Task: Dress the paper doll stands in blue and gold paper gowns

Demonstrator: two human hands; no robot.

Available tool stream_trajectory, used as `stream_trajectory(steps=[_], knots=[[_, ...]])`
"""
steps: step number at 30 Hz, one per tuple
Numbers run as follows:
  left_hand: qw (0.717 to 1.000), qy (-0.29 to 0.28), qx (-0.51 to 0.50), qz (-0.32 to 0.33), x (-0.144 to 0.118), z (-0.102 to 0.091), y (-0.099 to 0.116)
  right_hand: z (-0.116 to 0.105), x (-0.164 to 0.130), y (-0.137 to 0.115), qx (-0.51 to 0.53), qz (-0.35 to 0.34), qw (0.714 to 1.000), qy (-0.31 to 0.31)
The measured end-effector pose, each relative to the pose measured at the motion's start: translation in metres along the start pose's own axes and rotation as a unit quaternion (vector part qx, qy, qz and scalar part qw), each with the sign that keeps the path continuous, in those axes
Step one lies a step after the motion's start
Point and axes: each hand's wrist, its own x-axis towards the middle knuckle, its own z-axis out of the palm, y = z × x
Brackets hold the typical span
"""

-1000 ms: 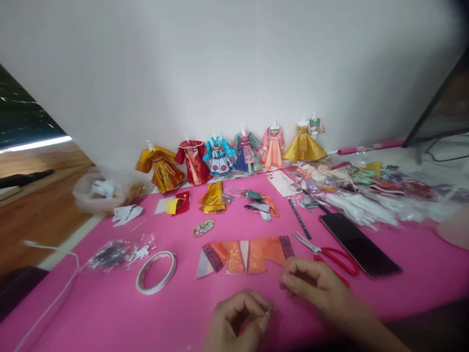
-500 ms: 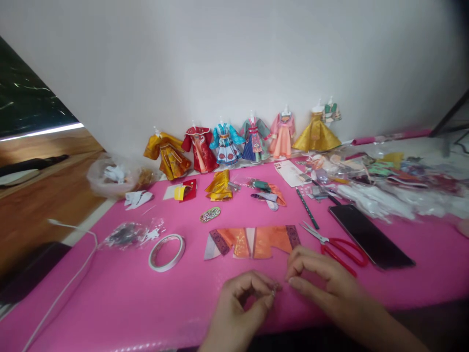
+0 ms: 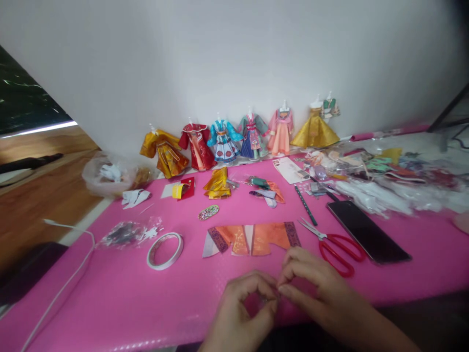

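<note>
Low over the table's front edge, my left hand [image 3: 247, 305] is closed, thumb and forefinger pinching something too small to name. My right hand [image 3: 311, 281] meets it from the right, its thumb and fingertips pressed together in a pinch at the same spot; whatever lies between them is hidden. Just beyond both hands an orange doll-sized jacket [image 3: 238, 239] with purple patterned cuffs lies flat, sleeves spread. Red-handled scissors [image 3: 339, 247] rest to the right of it, blades partly apart. A roll of white tape [image 3: 164, 251] lies to the left.
Several small dresses on white stands, one of them blue [image 3: 223, 139], line the wall. A black phone [image 3: 366, 232], a dark pencil [image 3: 306, 204] and plastic bags [image 3: 377, 193] lie on the right. A white cable [image 3: 64, 283] crosses the left side of the pink table [image 3: 146, 303].
My right hand has come left to the fingertips of my left hand. The small thing glinting there before is now mostly covered. The view has shifted slightly.
</note>
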Motion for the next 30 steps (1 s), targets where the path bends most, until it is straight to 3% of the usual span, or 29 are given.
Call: stream_trajectory(steps=[11,20,26,30], knots=[[1.0,-0.015,0.006,0.013,-0.001,-0.002,-0.01,0.001,0.0,-0.001,0.003,-0.02,0.999,0.035],[0.994,-0.008,-0.107,0.013,-0.001,-0.006,-0.023,-0.02,-0.005,-0.006,0.056,-0.002,0.995,0.082],[0.991,0.027,-0.133,-0.011,0.0,-0.008,-0.022,-0.022,0.0,0.011,-0.027,0.025,0.996,0.08],[0.988,0.044,-0.145,-0.007,-0.001,-0.01,-0.019,-0.031,0.0,0.017,-0.081,0.039,0.995,0.043]])
